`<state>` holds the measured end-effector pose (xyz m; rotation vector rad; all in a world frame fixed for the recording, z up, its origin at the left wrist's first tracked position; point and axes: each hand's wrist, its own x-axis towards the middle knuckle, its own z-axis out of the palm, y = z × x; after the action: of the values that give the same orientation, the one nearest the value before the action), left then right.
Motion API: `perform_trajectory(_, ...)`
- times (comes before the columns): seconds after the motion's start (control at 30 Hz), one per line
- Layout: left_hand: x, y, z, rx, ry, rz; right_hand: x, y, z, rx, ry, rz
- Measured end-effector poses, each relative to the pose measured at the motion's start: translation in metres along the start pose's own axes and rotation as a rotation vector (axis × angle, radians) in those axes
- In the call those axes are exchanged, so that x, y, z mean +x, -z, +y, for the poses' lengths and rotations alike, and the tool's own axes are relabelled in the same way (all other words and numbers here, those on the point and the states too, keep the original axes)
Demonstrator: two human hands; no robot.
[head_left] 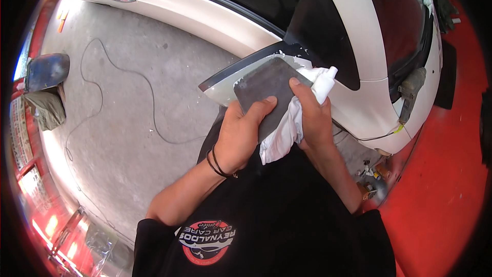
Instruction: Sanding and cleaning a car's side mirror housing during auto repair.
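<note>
In the head view my left hand (243, 131) is closed on a dark grey flat rectangular pad (261, 88), its thumb pressed on the top face. My right hand (313, 125) grips the pad's other side together with a white cloth (277, 146) and a small white bottle (324, 83). Behind them a curved pale piece with a dark upper strip (218, 84) and flaky white edges lies near the white car (375, 41); what supports it is hidden.
A power tool (410, 92) with a cord sits on the car's rear corner. A long cable (154, 110) crosses the grey floor (123, 169). A blue container (48, 69) and an olive bag (46, 110) stand at left. Red flooring (435, 174) lies at right.
</note>
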<state>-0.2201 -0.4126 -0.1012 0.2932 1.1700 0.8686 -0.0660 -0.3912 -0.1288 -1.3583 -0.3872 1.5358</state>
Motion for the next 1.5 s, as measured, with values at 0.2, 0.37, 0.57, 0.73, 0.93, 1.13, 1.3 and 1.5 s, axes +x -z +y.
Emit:
perform_trajectory(0.2,0.002,-0.002,-0.005,-0.006,-0.027,-0.033,-0.003,-0.003,-0.003,0.058,-0.006,0.048)
perform_trajectory(0.37,0.004,-0.001,-0.007,0.003,-0.002,-0.001,-0.002,-0.001,-0.003,-0.023,-0.017,-0.001)
perform_trajectory(0.57,0.0,0.002,-0.003,-0.049,-0.021,-0.006,-0.002,0.001,0.002,-0.072,0.046,-0.045)
perform_trajectory(0.73,-0.007,0.001,0.0,-0.024,-0.007,0.06,-0.003,0.001,0.003,-0.027,0.012,-0.07)
perform_trajectory(0.93,-0.011,0.008,0.001,-0.044,-0.004,0.017,-0.008,-0.005,0.006,-0.005,0.015,-0.058)
perform_trajectory(1.13,-0.011,0.024,0.014,-0.013,0.029,-0.066,-0.027,-0.017,0.022,0.141,-0.003,0.019)
perform_trajectory(1.3,-0.018,0.031,0.015,0.237,-0.057,-0.402,-0.069,-0.011,0.04,0.421,0.044,0.158)
perform_trajectory(1.5,-0.025,0.016,-0.011,0.447,-0.061,-0.716,-0.119,0.02,0.05,0.724,0.094,-0.002)
